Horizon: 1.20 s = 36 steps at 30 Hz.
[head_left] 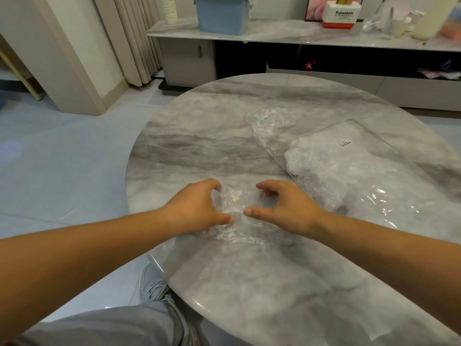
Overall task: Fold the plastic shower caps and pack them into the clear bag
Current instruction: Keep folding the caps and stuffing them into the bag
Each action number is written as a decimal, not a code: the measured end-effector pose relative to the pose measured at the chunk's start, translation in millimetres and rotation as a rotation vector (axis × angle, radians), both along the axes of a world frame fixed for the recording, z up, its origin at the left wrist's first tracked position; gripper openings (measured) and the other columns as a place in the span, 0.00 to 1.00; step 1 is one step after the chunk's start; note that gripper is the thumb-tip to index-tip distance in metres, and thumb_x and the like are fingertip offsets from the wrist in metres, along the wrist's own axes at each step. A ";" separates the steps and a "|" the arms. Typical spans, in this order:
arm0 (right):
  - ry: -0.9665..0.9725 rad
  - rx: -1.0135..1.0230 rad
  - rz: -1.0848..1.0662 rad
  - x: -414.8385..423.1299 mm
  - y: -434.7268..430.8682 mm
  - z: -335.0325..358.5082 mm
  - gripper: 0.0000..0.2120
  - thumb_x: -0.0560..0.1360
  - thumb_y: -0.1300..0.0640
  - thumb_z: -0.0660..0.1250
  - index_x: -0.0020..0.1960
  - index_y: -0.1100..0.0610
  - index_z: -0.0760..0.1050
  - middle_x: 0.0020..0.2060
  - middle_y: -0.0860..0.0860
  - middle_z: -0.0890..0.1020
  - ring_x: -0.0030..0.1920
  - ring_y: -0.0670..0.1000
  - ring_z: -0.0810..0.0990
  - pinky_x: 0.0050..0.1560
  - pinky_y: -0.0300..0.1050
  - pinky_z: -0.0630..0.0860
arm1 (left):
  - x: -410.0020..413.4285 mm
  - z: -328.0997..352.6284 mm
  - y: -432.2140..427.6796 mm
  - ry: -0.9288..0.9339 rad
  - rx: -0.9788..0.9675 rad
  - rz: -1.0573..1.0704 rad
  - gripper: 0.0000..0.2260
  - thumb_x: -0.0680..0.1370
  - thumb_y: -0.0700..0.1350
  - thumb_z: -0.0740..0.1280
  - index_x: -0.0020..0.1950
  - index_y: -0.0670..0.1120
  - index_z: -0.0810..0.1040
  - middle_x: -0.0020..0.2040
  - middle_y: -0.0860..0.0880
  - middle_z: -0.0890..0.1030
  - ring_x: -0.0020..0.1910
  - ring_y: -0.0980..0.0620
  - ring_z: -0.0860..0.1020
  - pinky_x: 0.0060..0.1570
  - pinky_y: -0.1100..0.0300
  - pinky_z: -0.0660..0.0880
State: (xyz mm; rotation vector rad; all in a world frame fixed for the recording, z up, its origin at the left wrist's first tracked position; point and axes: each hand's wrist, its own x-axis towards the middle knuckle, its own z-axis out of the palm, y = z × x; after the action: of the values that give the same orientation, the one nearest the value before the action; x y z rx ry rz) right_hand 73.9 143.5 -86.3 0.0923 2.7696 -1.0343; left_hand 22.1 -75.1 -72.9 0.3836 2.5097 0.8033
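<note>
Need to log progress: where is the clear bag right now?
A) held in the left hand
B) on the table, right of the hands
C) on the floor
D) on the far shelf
B: the clear bag lies flat on the table, right of the left hand and right hand, which hold a shower cap.

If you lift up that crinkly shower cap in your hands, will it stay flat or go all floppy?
Probably floppy: the shower cap is thin, crumpled film that bunches between the left hand and right hand. It looks very light, so it may slide easily on the glossy table. It could spring open once released.
</note>
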 end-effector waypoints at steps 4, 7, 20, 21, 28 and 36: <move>-0.049 -0.043 -0.035 -4.3 -5.5 -0.9 0.30 0.63 0.39 0.81 0.61 0.48 0.77 0.45 0.44 0.78 0.43 0.43 0.78 0.46 0.38 0.75 | -1.3 -3.8 -1.4 0.014 0.020 -0.014 0.25 0.66 0.54 0.82 0.53 0.52 0.72 0.36 0.49 0.83 0.29 0.50 0.82 0.29 0.54 0.81; -0.024 -0.075 -0.010 -2.6 -8.8 -1.9 0.18 0.64 0.47 0.83 0.44 0.50 0.77 0.39 0.46 0.77 0.36 0.45 0.75 0.38 0.39 0.73 | -3.3 -7.0 -3.3 0.192 -0.094 -0.079 0.24 0.65 0.60 0.81 0.48 0.53 0.71 0.40 0.53 0.80 0.36 0.54 0.79 0.35 0.56 0.77; -0.015 -0.057 0.021 21.9 -17.5 8.5 0.35 0.58 0.28 0.75 0.56 0.47 0.72 0.49 0.42 0.78 0.51 0.43 0.78 0.57 0.48 0.78 | -6.5 -3.3 -7.6 0.309 -0.047 -0.287 0.24 0.66 0.62 0.79 0.52 0.55 0.73 0.55 0.59 0.75 0.59 0.57 0.72 0.63 0.59 0.68; -0.030 -0.031 0.027 21.2 -18.1 8.3 0.34 0.59 0.31 0.77 0.57 0.46 0.72 0.49 0.41 0.77 0.52 0.43 0.78 0.59 0.49 0.77 | -5.8 -2.1 -8.0 0.268 -0.012 -0.286 0.24 0.66 0.61 0.80 0.53 0.55 0.73 0.53 0.59 0.76 0.55 0.57 0.74 0.58 0.60 0.72; -0.021 -0.033 0.001 17.8 -12.3 23.8 0.32 0.64 0.36 0.79 0.63 0.47 0.74 0.52 0.40 0.78 0.52 0.40 0.78 0.56 0.40 0.78 | -5.6 -3.4 -12.9 0.151 0.110 -0.264 0.31 0.64 0.65 0.79 0.65 0.63 0.74 0.56 0.59 0.78 0.58 0.64 0.75 0.58 0.66 0.72; 0.107 0.140 0.122 35.6 -25.9 5.4 0.23 0.65 0.31 0.75 0.50 0.42 0.72 0.50 0.39 0.76 0.58 0.42 0.71 0.64 0.44 0.65 | -4.7 -8.1 -14.4 0.427 0.201 -0.423 0.12 0.69 0.66 0.72 0.45 0.61 0.82 0.49 0.63 0.74 0.58 0.61 0.71 0.65 0.62 0.61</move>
State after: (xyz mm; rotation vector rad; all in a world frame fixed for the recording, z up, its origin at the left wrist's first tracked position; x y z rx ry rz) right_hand 109.5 117.7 -80.9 -0.1144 2.8993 -0.8388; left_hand 17.5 -89.5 -81.0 1.2216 2.5772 0.8686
